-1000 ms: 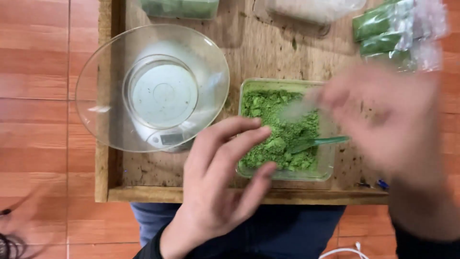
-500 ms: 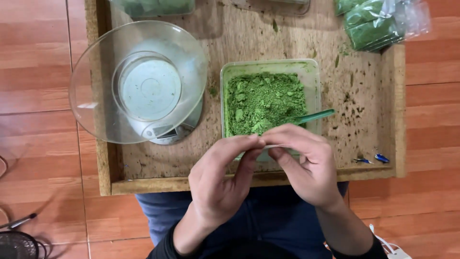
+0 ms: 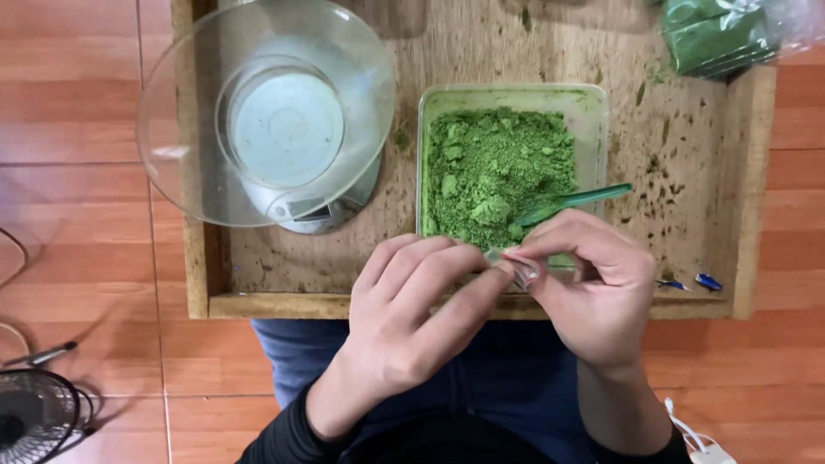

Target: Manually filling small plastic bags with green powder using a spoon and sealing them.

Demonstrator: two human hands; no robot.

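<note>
One rectangular tub (image 3: 593, 107) of green powder (image 3: 498, 172) holds a green scoop (image 3: 584, 198); near it, my left hand (image 3: 412, 318) and right hand (image 3: 593, 292) pinch a small clear packet (image 3: 520, 268) together.

Clear plastic bags of green powder (image 3: 718, 34): top right corner of my desk, cut by the frame. Scale display (image 3: 316, 210): small grey screen under the glass bowl, unreadable. Tiny clear packet (image 3: 520, 268): pinched between my hands.

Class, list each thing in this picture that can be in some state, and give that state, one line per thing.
Green powder tub: open, part full.
Spoon: resting in the powder.
Clear bowl: empty, on the scale.
Small clear bag: pinched by both hands.
Left hand: gripping the bag.
Right hand: gripping the bag.
</note>
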